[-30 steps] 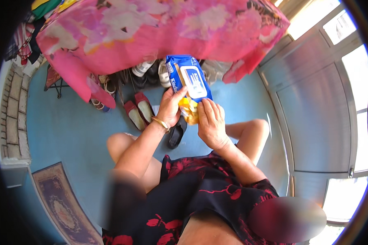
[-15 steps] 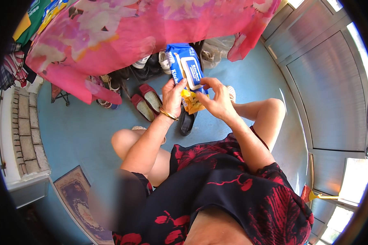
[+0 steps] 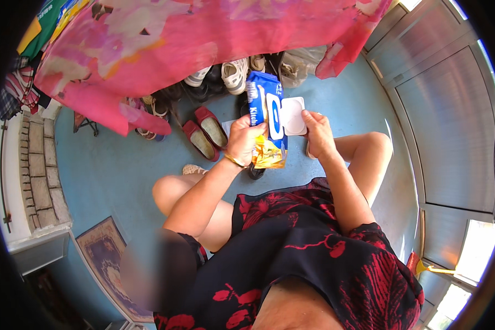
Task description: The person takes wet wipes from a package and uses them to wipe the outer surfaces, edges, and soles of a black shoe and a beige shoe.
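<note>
Packet and white lid in two hands, each partly out of sight.
The left hand (image 3: 242,144) has fingers hidden behind the blue packet (image 3: 263,88); the back of the white lid (image 3: 293,116), at the right hand (image 3: 319,133), cannot be seen. A dark shoe (image 3: 256,173) is mostly covered by the packet. The pink cloth (image 3: 203,52), cut off above, hides shoe ends along the floor's (image 3: 121,181) far edge. Near its left edge, a blur covers part of the rug (image 3: 104,253).

- Our left hand (image 3: 241,144) is curled in a grip, its thumb (image 3: 257,130) pointing right.
- Our right hand (image 3: 319,134) pinches with bent fingers, apart from the left.
- Our left forearm (image 3: 208,190) slants up and inward; our right forearm (image 3: 344,181) does likewise.
- Our knees (image 3: 377,147) stand wide apart.
</note>
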The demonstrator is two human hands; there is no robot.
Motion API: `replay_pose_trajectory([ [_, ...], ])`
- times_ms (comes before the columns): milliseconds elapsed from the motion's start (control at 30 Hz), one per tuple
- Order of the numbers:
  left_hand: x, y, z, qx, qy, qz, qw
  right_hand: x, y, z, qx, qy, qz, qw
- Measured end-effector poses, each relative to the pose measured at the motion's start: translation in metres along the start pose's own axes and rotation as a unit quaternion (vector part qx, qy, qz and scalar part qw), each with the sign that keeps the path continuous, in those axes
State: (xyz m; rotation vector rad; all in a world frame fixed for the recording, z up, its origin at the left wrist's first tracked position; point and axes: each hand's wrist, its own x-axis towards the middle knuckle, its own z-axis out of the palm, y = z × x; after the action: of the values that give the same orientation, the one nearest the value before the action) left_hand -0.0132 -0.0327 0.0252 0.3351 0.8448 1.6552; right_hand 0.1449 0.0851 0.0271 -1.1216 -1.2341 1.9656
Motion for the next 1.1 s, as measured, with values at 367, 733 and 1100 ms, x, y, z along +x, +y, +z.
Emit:
replay_pose_trajectory([
  [367,0.001,-0.002,0.000,-0.056,-0.001,-0.071,0.996,-0.018,-0.009,0.021,-0.473,0.023,-0.464,0.749],
  [733,-0.005,-0.002,0.008,0.028,-0.013,-0.074,0.997,-0.022,-0.007,0.022,-0.479,0.001,-0.392,0.785],
  [1100,-0.004,-0.004,0.005,0.095,-0.029,-0.078,0.992,-0.013,0.012,0.018,-0.455,-0.019,-0.397,0.797],
])
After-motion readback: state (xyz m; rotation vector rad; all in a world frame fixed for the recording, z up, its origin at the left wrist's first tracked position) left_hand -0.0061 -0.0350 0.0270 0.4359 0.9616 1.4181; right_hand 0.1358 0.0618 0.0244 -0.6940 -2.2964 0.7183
